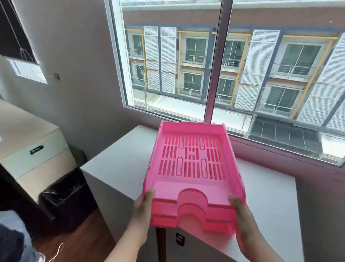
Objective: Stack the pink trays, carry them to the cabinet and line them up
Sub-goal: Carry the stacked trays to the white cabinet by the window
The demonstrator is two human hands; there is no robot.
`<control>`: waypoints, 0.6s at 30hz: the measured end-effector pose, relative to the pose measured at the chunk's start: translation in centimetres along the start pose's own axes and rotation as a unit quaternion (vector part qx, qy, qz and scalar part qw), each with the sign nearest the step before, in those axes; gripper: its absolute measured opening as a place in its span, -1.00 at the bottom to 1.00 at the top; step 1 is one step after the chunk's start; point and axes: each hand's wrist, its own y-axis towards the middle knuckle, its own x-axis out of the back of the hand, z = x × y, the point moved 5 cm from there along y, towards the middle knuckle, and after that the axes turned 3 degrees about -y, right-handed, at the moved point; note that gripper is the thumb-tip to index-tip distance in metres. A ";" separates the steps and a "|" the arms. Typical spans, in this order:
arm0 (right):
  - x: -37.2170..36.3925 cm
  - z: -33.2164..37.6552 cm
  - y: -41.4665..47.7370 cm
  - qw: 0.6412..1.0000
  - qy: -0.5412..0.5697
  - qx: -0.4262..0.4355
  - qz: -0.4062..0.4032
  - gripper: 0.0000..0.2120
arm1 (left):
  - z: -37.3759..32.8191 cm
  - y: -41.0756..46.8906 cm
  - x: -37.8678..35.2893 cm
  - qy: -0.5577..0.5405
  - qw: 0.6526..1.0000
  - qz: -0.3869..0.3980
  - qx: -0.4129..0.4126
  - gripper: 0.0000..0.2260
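Observation:
A stack of pink trays with slotted bottoms is held over the white cabinet top below the window. The stack tilts slightly, its far end near the sill. My left hand grips the near left corner of the stack. My right hand grips the near right corner. About three tray fronts with arched cut-outs show at the near edge. Whether the stack rests on the cabinet or hangs just above it I cannot tell.
A large window rises right behind the cabinet. A black-lined bin stands on the floor to the left. A beige desk with a crumpled white object lies further left. A dark garment fills the lower left corner.

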 end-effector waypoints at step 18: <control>-2.0 12.4 7.4 0.940 -0.336 0.042 -0.047 -0.77 | -11.3 5.2 -2.1 0.310 0.945 -0.017 -0.105 -0.77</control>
